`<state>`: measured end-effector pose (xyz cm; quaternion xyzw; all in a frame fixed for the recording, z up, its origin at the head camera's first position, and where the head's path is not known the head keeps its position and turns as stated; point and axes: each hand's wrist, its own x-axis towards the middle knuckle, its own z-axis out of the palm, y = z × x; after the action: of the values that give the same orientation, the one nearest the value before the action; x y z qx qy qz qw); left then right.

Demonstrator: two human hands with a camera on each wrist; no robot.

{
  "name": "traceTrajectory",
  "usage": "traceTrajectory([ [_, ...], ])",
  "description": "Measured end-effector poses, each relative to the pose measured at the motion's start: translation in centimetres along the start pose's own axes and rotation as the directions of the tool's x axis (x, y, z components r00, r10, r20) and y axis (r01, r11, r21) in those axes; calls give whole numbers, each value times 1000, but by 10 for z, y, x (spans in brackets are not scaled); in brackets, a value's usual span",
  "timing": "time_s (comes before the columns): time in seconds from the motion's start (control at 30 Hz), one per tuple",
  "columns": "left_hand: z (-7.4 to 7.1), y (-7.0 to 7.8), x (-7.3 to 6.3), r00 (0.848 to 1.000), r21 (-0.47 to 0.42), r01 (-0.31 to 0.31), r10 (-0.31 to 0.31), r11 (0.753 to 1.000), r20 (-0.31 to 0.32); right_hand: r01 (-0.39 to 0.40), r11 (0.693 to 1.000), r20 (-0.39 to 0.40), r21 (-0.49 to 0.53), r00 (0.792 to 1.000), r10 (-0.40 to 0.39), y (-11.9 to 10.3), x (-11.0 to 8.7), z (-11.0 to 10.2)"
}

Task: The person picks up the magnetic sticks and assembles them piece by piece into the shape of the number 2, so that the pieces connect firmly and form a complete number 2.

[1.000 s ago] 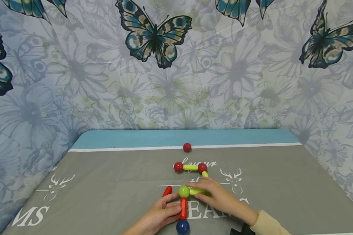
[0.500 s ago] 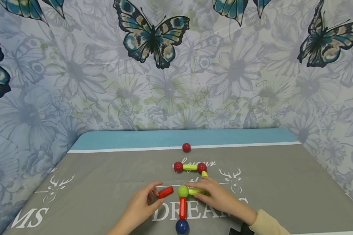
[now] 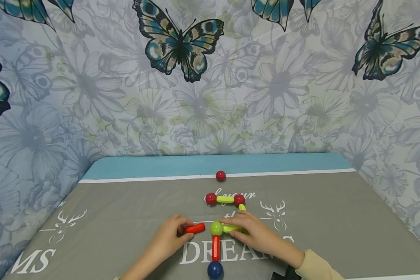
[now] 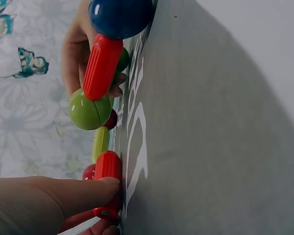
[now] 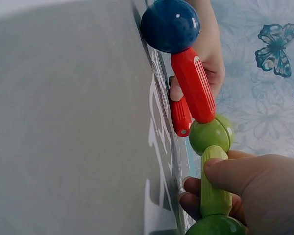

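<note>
My left hand (image 3: 168, 236) pinches a loose red rod (image 3: 195, 228) between thumb and fingers, low over the cloth. My right hand (image 3: 262, 235) grips a yellow-green rod (image 5: 216, 191), its thumb lying along the side. One end of that rod joins a light green ball (image 3: 216, 228); at its other end sits a darker green ball (image 5: 216, 226), mostly hidden by the hand in the head view. From the light green ball a second red rod (image 3: 215, 249) runs toward me to a blue ball (image 3: 215, 270). A small gap separates the loose rod from the light green ball.
Beyond the hands, two red balls (image 3: 211, 199) are linked by a yellow-green rod (image 3: 225, 199), with another rod (image 3: 242, 207) angling toward my right hand. A single red ball (image 3: 221, 176) lies farther back. Grey printed cloth (image 3: 126, 210) covers the table, backed by a butterfly-patterned curtain (image 3: 203, 116).
My left hand let go of the red rod under the light green ball, moved left and took hold of the loose red rod. The right hand keeps its grip, almost unmoved.
</note>
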<state>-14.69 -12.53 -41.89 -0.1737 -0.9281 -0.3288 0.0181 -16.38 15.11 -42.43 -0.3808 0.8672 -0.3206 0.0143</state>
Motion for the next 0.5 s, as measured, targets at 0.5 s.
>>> traceTrajectory([
  [0.5,-13,7,0,994,-144,-100,93,985,-55,39,998,-20,-45,999,-40,0,1,0],
])
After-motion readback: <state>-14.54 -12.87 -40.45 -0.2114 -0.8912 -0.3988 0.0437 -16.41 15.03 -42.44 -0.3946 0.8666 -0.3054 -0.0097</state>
